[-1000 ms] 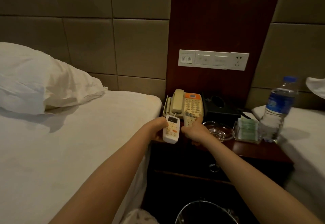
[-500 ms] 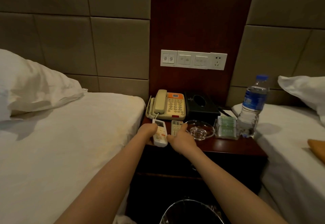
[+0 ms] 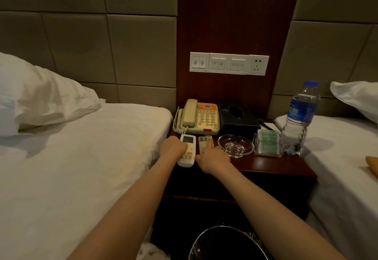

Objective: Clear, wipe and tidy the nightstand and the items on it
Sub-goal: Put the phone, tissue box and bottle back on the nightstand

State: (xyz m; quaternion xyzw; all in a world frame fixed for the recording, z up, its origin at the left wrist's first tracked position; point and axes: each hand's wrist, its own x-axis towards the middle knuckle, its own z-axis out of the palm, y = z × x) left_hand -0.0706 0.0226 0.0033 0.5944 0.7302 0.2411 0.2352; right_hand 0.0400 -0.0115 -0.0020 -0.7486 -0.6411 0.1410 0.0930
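Both hands are working at the front left corner of the nightstand [image 3: 272, 164]. Left hand [image 3: 172, 147] is gripping the white remote [image 3: 187, 153] with the little screen, and its bottom end is poking past the front edge. Right hand [image 3: 212, 157] is holding the smaller grey remote [image 3: 204, 142] just beside it, one finger lying along the buttons. Beige phone [image 3: 199, 118] and black tissue box [image 3: 238, 116] are sitting behind. Glass ashtray [image 3: 235, 145], green packets [image 3: 267, 142] and water bottle [image 3: 298, 116] are lining up to the right, but the blue label's too blurry to read.
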